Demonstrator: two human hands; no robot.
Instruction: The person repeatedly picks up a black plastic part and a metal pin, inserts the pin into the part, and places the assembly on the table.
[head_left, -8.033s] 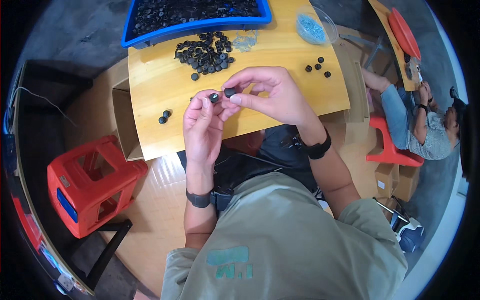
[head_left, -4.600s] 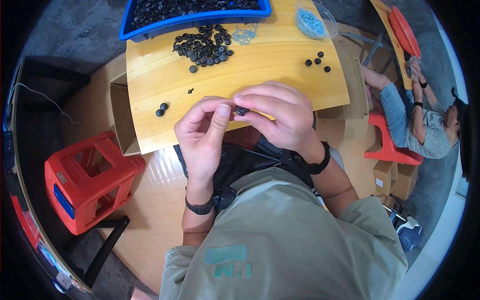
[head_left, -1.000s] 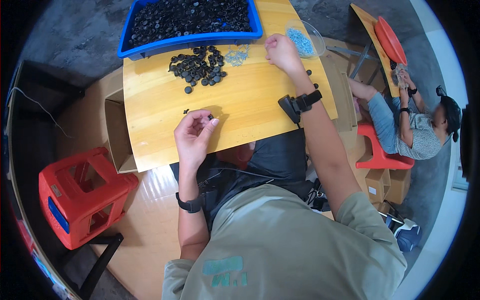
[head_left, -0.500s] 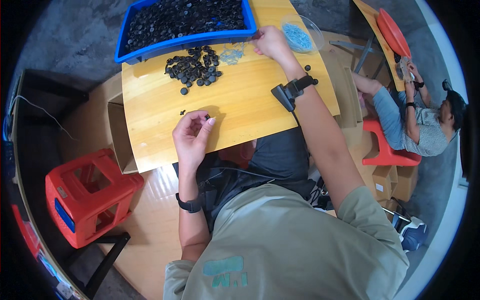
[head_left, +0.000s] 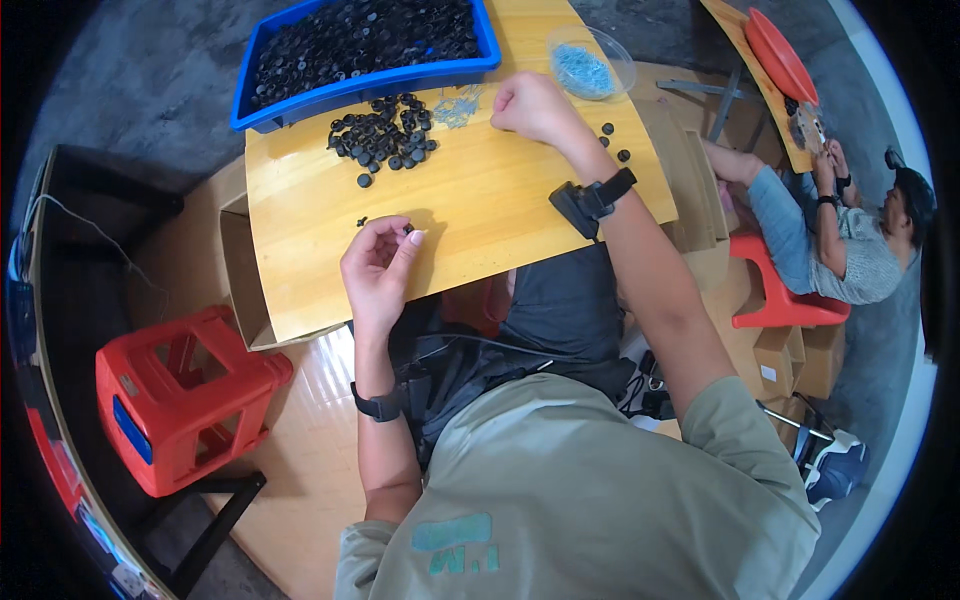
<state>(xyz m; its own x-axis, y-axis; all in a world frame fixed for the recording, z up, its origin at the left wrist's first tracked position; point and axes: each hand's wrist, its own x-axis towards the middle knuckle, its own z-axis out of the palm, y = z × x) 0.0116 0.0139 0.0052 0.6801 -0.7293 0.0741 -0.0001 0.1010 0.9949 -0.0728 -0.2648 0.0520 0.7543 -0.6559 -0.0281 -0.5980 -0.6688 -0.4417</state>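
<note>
Yellow wooden tabletop (head_left: 480, 190), viewed from above. The left hand (head_left: 373, 275) pinches a small black piece (head_left: 408, 229) between thumb and fingers; beyond this grip lies a pile of black round caps (head_left: 385, 140). The right hand (head_left: 537, 108) has its fingers curled inward, contents indeterminable; thin silver pins (head_left: 458, 107) lie to its left, a clear round plastic bowl (head_left: 627, 75) beyond it to the right.

Green lettering (head_left: 463, 560) on a grey-green shirt (head_left: 600, 480)
</note>
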